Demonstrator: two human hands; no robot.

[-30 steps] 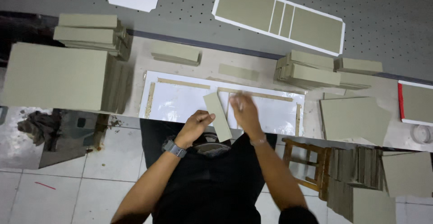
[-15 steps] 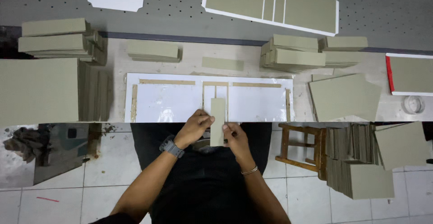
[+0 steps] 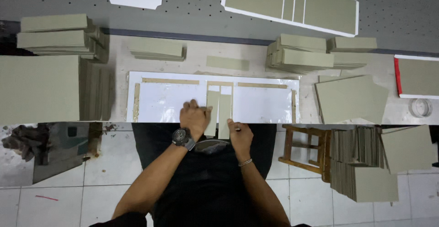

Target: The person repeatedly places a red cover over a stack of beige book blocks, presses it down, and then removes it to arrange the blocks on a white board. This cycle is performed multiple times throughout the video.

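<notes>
Two narrow grey-green cardboard strips [image 3: 218,113] lie side by side at the near edge of a wide white sheet [image 3: 160,101] on the beige worktable [image 3: 196,63]. Their long axes run straight away from the person, their near ends overhanging the table edge. The left hand [image 3: 194,117], a dark watch on its wrist, presses down flat on the left strip with fingers spread and nothing clasped. The right hand [image 3: 240,135] sits at the right strip's near end, fingers curled; whether it pinches the board I cannot tell. Such board looks light, stiff and dry, so it is probably best held by its long edges. Further off stand stacks of grey-green boards [image 3: 299,55], and beyond them a long white-bordered panel [image 3: 292,0].
</notes>
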